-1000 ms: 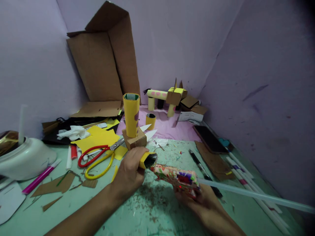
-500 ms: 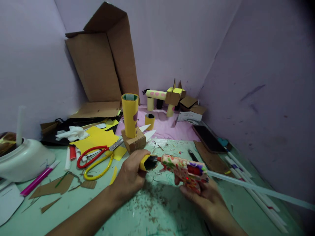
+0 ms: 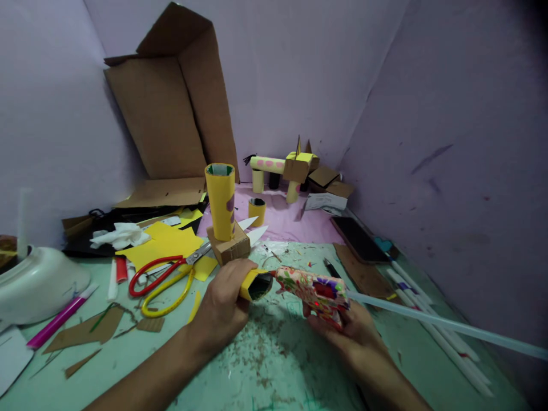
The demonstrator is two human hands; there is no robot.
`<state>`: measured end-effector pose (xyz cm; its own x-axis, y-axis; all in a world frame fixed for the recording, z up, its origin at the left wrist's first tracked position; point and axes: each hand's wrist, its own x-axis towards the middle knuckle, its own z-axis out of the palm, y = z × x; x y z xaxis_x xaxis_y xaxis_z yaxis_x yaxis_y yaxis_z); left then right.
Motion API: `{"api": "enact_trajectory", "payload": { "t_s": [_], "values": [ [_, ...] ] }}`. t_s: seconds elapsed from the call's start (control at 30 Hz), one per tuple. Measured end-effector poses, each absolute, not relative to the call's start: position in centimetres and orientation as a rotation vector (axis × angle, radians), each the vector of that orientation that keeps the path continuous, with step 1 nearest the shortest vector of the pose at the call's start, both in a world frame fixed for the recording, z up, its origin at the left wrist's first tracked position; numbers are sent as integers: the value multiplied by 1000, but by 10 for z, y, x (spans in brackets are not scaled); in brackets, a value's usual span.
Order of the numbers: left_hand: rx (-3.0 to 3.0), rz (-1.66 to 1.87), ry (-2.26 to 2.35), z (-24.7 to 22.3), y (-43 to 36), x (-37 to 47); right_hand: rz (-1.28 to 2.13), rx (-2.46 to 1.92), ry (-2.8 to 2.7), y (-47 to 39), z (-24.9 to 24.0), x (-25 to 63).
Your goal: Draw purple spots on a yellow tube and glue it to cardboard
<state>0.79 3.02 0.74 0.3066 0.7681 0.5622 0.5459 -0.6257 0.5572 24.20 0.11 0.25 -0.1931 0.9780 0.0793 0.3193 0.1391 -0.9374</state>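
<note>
My left hand (image 3: 226,299) is closed around a short yellow paper-covered tube (image 3: 253,284), its dark open end facing right. In my right hand (image 3: 342,331) is a flower-patterned hot glue gun (image 3: 312,291), gripped by its handle, with a small red light showing. The gun's red nozzle touches or nearly touches the upper rim of the tube. A long translucent glue stick (image 3: 428,317) trails from its back. Just beyond my left hand, a tall yellow tube (image 3: 221,202) stands on a small cardboard block (image 3: 229,245).
Scissors (image 3: 171,279) with red and yellow handles lie left, by yellow paper (image 3: 166,245). Behind stand a short yellow tube (image 3: 257,212) and a spotted cardboard animal (image 3: 274,165). A phone (image 3: 359,240) and white sticks (image 3: 449,342) lie right; a white pot (image 3: 43,282) stands left.
The view has shifted slightly, moving the scene a little left. The glue gun's nozzle has come slightly nearer the short tube's rim, and both hands keep their holds.
</note>
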Motion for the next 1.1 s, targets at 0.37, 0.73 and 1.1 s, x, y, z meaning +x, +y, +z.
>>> {"api": "enact_trajectory", "payload": {
  "t_s": [0.37, 0.73, 1.1],
  "values": [
    [2328, 1254, 1188, 4, 31, 9, 998, -1323, -1703, -1, 0, 240],
    [2359, 1260, 1172, 3, 31, 9, 985, -1354, -1721, -2, 3, 240],
    [2354, 1229, 1171, 4, 30, 11, 1025, -1346, -1661, -5, 1, 237]
  ]
}}
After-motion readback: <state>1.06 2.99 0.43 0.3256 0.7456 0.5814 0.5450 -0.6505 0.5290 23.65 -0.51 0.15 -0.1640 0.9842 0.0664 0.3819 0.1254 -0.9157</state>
